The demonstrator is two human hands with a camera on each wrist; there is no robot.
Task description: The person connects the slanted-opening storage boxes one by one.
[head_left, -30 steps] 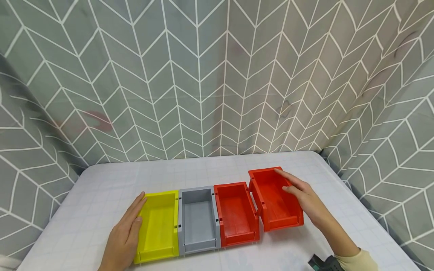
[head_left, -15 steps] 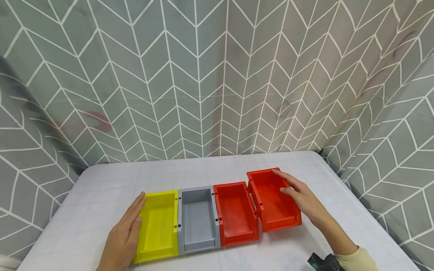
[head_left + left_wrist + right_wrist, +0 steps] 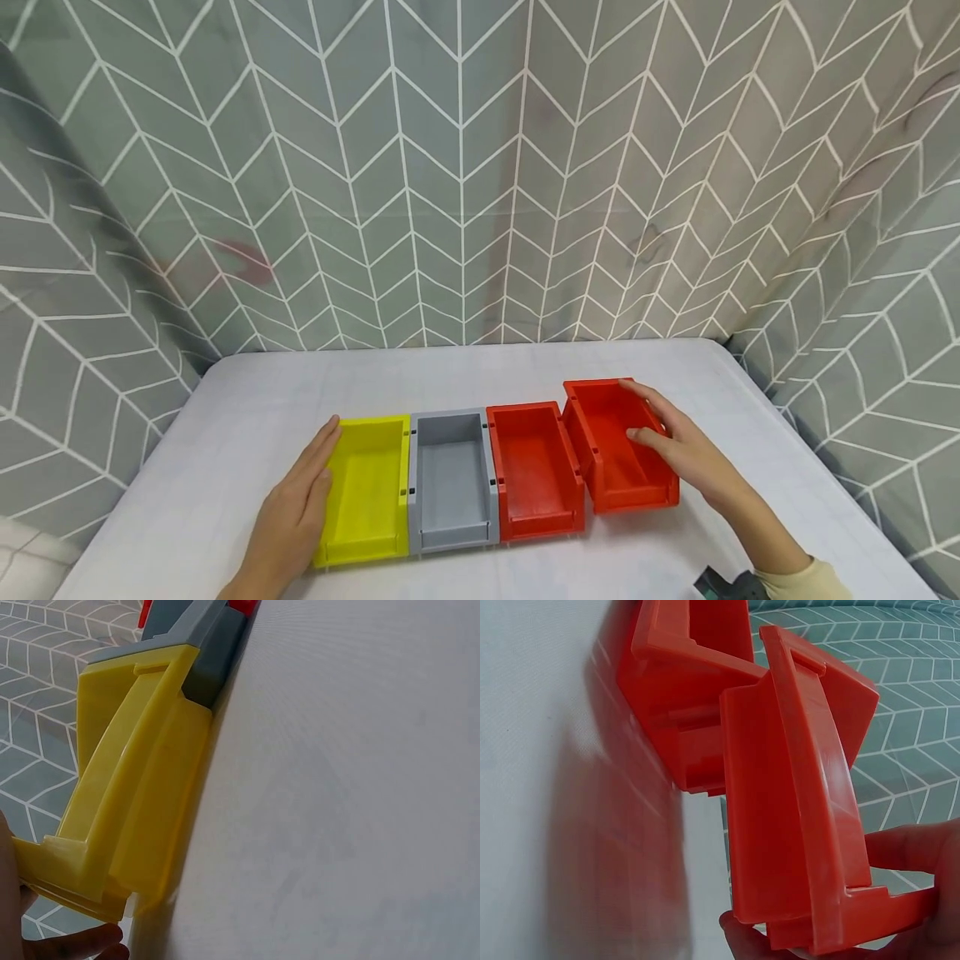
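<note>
A yellow bin [image 3: 365, 492], a grey bin [image 3: 452, 483] and a red bin [image 3: 535, 471] stand side by side on the table, joined along their walls. My left hand [image 3: 288, 508] rests along the yellow bin's outer left wall, fingers extended, thumb at the rim. A second red bin [image 3: 618, 450], tilted and raised off the table, is in my right hand [image 3: 693, 454], thumb inside and other fingers at its outer right wall. Its left wall is close beside the first red bin's right wall; the right wrist view shows them overlapping, with the contact partly hidden.
A white-covered table [image 3: 420, 375] lies beneath the bins. Grey patterned curtains [image 3: 487, 167] hang behind it and at both sides. A dark device [image 3: 731, 583] sits at the right wrist, beside a beige sleeve [image 3: 806, 582].
The head view has shifted a little. My right hand has brought the second red bin slightly lower and nearer the first red bin. The left hand keeps its place on the yellow bin.
</note>
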